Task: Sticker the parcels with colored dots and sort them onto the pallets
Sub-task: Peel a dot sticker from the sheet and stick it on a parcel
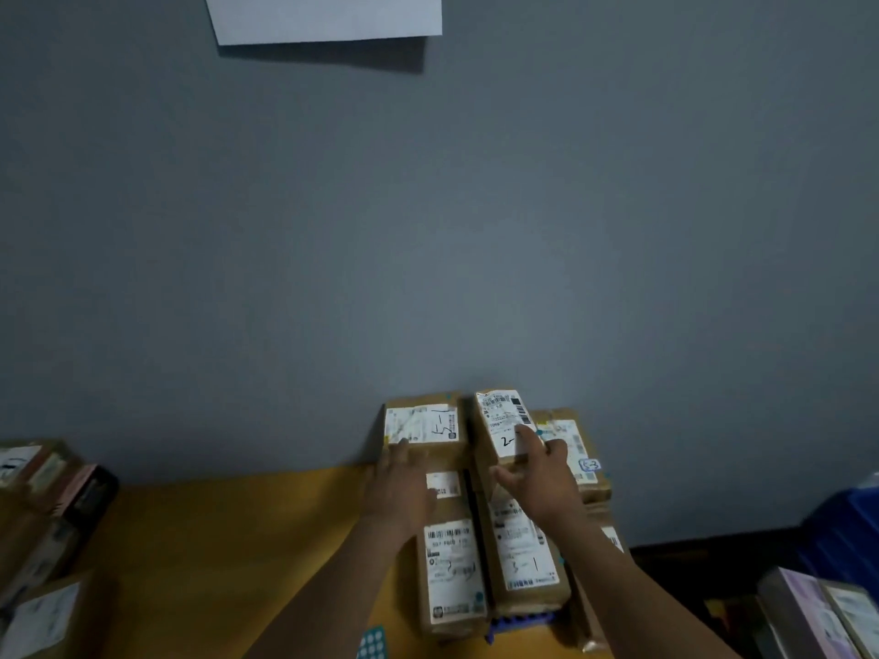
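At the desk's [214, 539] far edge your right hand [540, 478] gripped the label-marked parcel [504, 428] atop the stack while your left hand [399, 487] lay flat, released, on its neighbour [423, 432]; teal dots showed on some parcels, sorting evidently unfinished.

A plain blue-grey wall [428, 221] fills most of the view, matte and unmarked. High on it hangs a white sheet of paper [328, 16], cut off by the top edge of the frame, its lower edge lifted off the wall and casting a dark shadow just beneath. The light is dim and even, brightest near the middle of the wall and falling off toward the corners. Below, a mustard-yellow surface [228, 539] butts against the wall. To its right the floor area is dark, with a blue plastic crate [842, 530] at the frame's edge.
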